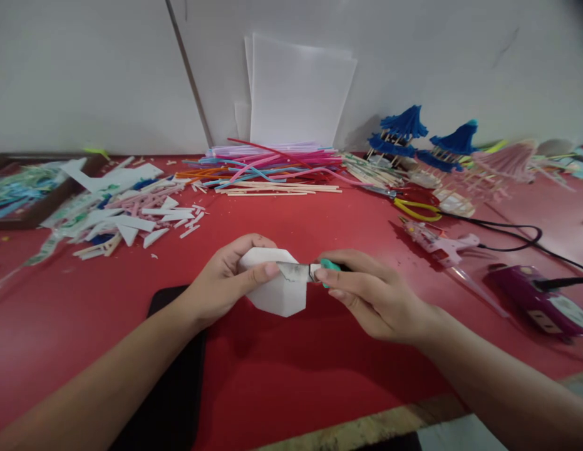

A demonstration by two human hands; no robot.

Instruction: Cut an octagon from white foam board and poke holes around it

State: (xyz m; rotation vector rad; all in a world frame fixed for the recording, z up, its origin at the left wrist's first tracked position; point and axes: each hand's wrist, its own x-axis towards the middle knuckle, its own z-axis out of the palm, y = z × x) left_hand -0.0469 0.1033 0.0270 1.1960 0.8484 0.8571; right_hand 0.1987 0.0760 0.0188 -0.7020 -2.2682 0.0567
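Observation:
A white, many-sided piece that looks like foam board (282, 299) is held above the red table by my left hand (235, 272), thumb in front and fingers behind it. My right hand (366, 288) grips a utility knife (329, 268) by its green and black handle. The knife's blade points left and lies against the face of the white piece, with its tip near my left thumb. Part of the knife handle is hidden inside my right fingers.
White offcuts (131, 219) lie left, beside a brown tray (37, 216). Coloured pipe cleaners (272, 163) and sticks sit behind. On the right are blue-roofed models (399, 131), yellow-handled scissors (417, 210), a glue gun (441, 243) and a purple power strip (540, 300). A dark flat object (173, 376) lies under my left arm.

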